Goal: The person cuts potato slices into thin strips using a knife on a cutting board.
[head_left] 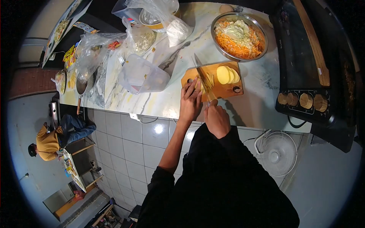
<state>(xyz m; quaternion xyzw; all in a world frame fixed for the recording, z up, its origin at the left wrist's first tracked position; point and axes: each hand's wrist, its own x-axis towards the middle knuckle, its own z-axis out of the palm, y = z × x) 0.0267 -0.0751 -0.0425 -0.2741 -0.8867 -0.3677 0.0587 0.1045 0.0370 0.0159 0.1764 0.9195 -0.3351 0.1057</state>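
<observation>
A wooden cutting board [222, 90] lies near the counter's front edge. My right hand [217, 121] is closed round the handle of a kitchen knife [201, 73], whose blade points away from me across the board. My left hand [191, 100] presses its bent fingertips onto pale yellow pieces, seemingly potato, left of the blade. Its fingers partly cover those pieces. Thin cut strips [210, 79] lie just right of the blade. Farther right on the board, a fanned stack of round potato slices [228, 75] touches neither hand.
A metal bowl [243, 59] of shredded orange and pale vegetables stands behind the board. Left are a clear plastic container [142, 76], bags [176, 31] and a pan [84, 88]. A black oven [304, 99] stands right, a fan [274, 155] below. A person [49, 142] sits far left.
</observation>
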